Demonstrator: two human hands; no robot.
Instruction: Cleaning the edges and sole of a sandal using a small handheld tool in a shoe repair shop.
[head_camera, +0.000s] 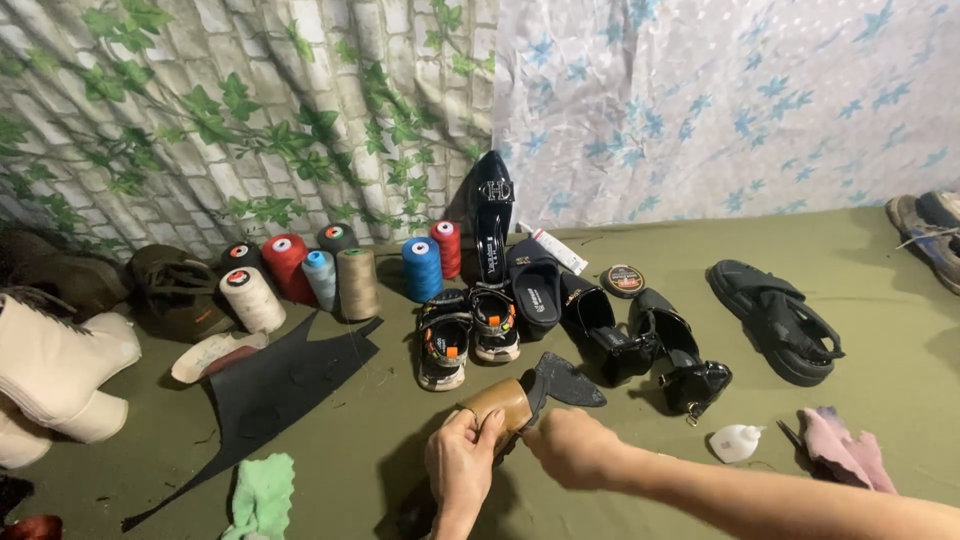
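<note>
Both hands clasp a tan leather shoe with a black sole (520, 397) low over the olive cloth-covered floor (400, 440): left hand (462, 462) pinching its heel, right hand (572, 446) closed around the middle (fingertips hidden), forearm cut off at bottom right.

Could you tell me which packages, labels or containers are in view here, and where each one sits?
White tube with red end: lying by the backdrop, behind the black shoes.
Round black tin with red-ringed lid label: right of the tube, flat on the green cloth.
Small white squeeze bottle: on its side, right of the hands.
</note>
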